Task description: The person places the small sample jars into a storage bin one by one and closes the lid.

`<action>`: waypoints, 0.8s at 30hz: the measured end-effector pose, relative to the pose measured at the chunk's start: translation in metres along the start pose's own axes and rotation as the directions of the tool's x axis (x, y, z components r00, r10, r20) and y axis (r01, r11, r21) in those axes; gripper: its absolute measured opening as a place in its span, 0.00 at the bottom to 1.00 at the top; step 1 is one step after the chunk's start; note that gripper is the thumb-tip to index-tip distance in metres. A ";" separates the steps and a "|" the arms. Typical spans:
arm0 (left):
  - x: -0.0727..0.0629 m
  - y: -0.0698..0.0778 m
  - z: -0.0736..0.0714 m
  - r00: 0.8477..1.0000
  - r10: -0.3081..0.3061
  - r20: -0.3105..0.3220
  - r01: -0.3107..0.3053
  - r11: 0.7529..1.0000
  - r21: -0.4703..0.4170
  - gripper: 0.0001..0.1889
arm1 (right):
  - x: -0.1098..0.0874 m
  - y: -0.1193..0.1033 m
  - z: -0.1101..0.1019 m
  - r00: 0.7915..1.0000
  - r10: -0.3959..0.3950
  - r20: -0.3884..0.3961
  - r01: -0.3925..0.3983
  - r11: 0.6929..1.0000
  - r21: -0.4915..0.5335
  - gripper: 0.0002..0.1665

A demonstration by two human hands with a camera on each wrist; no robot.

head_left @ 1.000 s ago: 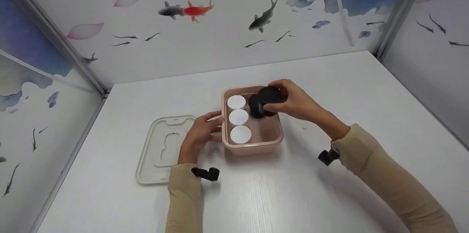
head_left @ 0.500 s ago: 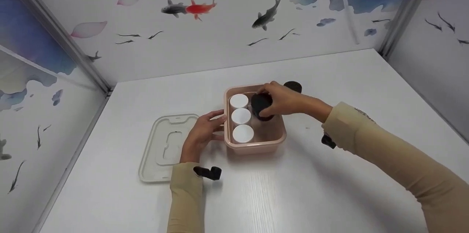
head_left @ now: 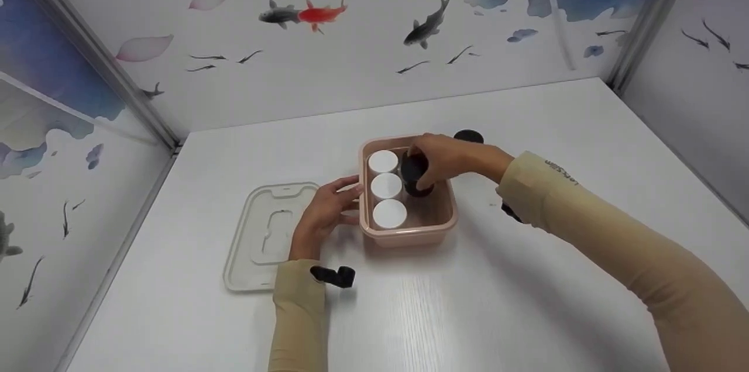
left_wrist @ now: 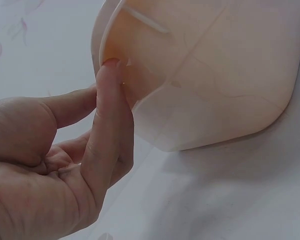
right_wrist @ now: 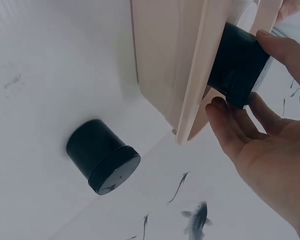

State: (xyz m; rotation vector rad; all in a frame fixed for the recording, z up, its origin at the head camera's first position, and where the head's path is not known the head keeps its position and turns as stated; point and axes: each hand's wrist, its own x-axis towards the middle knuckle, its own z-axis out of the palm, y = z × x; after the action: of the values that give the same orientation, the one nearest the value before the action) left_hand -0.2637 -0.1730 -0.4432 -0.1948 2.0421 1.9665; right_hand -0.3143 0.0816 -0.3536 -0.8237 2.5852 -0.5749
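Note:
A pink rectangular box stands on the table with a column of three white-topped round jars along its left side. Over its right half, my right hand grips a black jar between thumb and fingers. The jar is tilted and partly below the rim in the right wrist view; the hand hides some of it from above. My left hand rests its fingertips against the box's left wall, fingers spread and lightly bent. In the left wrist view, one fingertip is right at the wall's edge.
A second black jar with a lid stands on the table behind the box's far right corner, close beyond the right hand. A pale rectangular lid lies flat at the left, partly under the left forearm. Printed panels enclose the table's back and sides.
My right hand has carried the black jar left and down into the box. The jar behind the hand has come into view. The left hand keeps its place on the box.

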 end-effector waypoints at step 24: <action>0.000 0.001 0.001 1.000 0.003 -0.006 -0.003 1.000 0.002 0.25 | 0.004 0.007 0.021 1.000 0.014 0.028 -0.010 0.993 -0.117 0.42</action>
State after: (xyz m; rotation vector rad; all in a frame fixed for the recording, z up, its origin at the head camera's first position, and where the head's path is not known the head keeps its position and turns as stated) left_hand -0.2632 -0.1717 -0.4426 -0.1981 2.0492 1.9683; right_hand -0.3109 0.0791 -0.3753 -0.8465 2.6157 -0.4083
